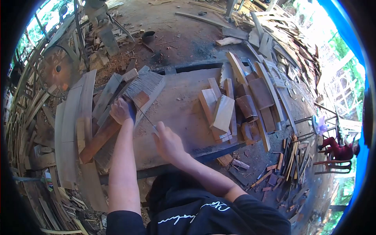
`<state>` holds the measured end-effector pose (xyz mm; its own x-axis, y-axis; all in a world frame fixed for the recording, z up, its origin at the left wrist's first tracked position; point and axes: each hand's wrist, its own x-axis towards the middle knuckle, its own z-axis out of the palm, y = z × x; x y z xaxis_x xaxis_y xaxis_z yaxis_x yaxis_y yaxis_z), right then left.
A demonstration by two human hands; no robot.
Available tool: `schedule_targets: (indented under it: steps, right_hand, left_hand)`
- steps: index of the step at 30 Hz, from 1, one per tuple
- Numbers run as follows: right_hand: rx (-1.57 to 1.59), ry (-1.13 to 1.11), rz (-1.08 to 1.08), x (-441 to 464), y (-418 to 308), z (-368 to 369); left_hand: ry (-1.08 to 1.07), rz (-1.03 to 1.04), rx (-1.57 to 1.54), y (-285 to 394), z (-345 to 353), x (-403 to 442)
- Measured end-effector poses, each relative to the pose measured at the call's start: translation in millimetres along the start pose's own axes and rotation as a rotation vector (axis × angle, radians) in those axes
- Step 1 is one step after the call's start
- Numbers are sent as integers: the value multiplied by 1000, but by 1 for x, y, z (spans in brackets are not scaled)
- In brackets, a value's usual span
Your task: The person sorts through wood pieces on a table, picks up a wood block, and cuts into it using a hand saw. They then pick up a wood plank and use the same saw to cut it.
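Note:
My left hand is closed over a reddish-brown wooden board, pressing it against a thick, rough-topped wood block on the workbench. My right hand is wrapped around the near end of a long, thin, dark tool. Its narrow blade slants away to the board, just right of my left hand. Seen nearly edge-on, it cannot be told as a saw or a file. The grip itself is hidden in my fingers.
The dusty workbench carries a pile of cut wood blocks on its right. Long planks lean at its left. A large round disc stands at the far left. Scrap wood litters the ground, and a seated person is far right.

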<state>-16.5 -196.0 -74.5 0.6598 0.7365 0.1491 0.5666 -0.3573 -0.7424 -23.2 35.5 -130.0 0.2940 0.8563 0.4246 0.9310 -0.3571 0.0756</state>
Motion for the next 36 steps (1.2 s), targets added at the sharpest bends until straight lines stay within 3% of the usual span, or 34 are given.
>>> schedule_targets:
  steps: [2, 4, 7, 12, 16, 18, 24, 30, 33, 36]
  right_hand:
    - [22, 30, -42, 3, 6, 12]
    - [60, 22, -33, -11, 9, 8]
    - [31, 54, -88, -48, 18, -19]
    - [-13, -10, 7, -94, 28, -46]
    - [25, 59, -71, -26, 24, -10]
    - [-53, -8, -34, -3, 17, -5]
    - [31, -11, 12, -86, 31, -50]
    - [-9, 15, -74, -1, 23, 1]
    - [25, 54, -89, -4, 22, -1]
    - [25, 18, -43, -70, 36, -40]
  left_hand:
    - [26, -31, -24, 2, -3, -1]
    - [-128, -54, -74, -1, -4, 6]
    - [-176, -136, -45, 1, -12, 7]
    - [-190, -126, -78, 6, -19, 9]
    - [-215, -80, -48, -3, -1, 11]
    - [-216, -123, -34, -2, 2, 14]
    - [-223, -140, -30, 3, -7, 14]
    - [-251, -103, -29, 6, -26, 9]
    - [-249, -124, -39, 12, -36, 12]
    - [-253, -141, -53, 6, -26, 15]
